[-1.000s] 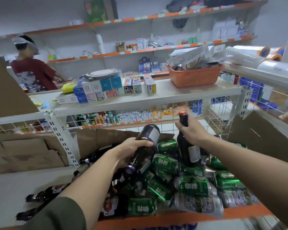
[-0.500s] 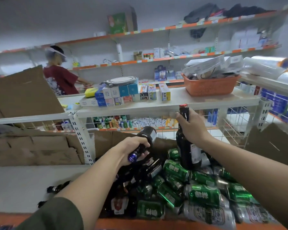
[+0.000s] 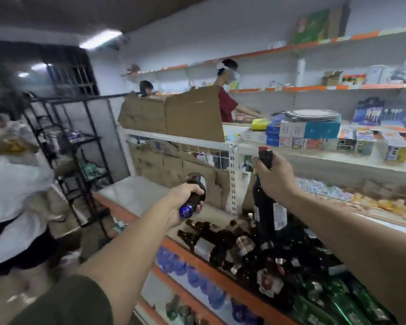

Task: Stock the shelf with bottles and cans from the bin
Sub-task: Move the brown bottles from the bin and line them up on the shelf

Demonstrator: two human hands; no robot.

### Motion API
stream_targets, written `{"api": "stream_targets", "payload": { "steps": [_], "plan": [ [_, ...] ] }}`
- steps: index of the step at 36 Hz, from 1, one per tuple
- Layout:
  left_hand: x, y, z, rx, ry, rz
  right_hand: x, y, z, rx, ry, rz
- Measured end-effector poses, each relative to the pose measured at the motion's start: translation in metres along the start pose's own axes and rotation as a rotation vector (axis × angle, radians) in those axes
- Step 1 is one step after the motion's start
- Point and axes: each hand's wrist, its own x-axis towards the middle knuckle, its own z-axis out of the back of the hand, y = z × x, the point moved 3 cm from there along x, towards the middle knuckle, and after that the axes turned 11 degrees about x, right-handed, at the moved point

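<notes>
My left hand [image 3: 182, 202] grips a dark brown bottle with a blue cap [image 3: 195, 191], held nearly level with its base pointing away from me. My right hand [image 3: 273, 178] grips the neck of a tall dark bottle with a red cap [image 3: 265, 205], held upright above the pile. Below lies a heap of brown bottles [image 3: 223, 240] and green cans [image 3: 333, 303] on the orange-edged shelf [image 3: 197, 256]. To the left the white shelf board [image 3: 131, 193] is bare.
Torn cardboard [image 3: 174, 116] stands on and behind the upper white shelf [image 3: 314, 158], which carries small boxes. A black wire rack [image 3: 80, 146] stands at left. One person in white [image 3: 12, 195] is close at my left; two others work behind the shelving.
The view has swung left, bringing the bare shelf board and aisle into sight. Both hands have lifted their bottles clear of the pile and carried them leftward.
</notes>
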Motion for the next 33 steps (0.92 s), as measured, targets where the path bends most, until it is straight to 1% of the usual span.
{"api": "stream_targets", "payload": {
  "steps": [5,9,16,19,24,29,33],
  "plan": [
    [-0.011,0.005,0.118,-0.038,-0.142,0.003,0.003,0.034,-0.12,0.073,0.123,0.019],
    [-0.021,0.002,0.209,-0.047,-0.241,-0.013,0.0,0.067,-0.211,0.181,0.188,0.022],
    [-0.044,-0.003,0.335,-0.078,-0.434,-0.017,0.001,0.122,-0.337,0.224,0.291,0.057],
    [-0.047,-0.004,0.374,-0.109,-0.491,-0.019,0.005,0.135,-0.381,0.249,0.341,0.068],
    [-0.033,-0.005,0.426,-0.157,-0.535,-0.024,0.019,0.144,-0.451,0.261,0.389,0.096],
    [0.005,-0.01,0.472,-0.164,-0.546,0.006,0.048,0.139,-0.524,0.272,0.436,0.104],
    [0.053,-0.023,0.506,-0.146,-0.542,0.026,0.079,0.136,-0.58,0.304,0.453,0.129]
  ]
}}
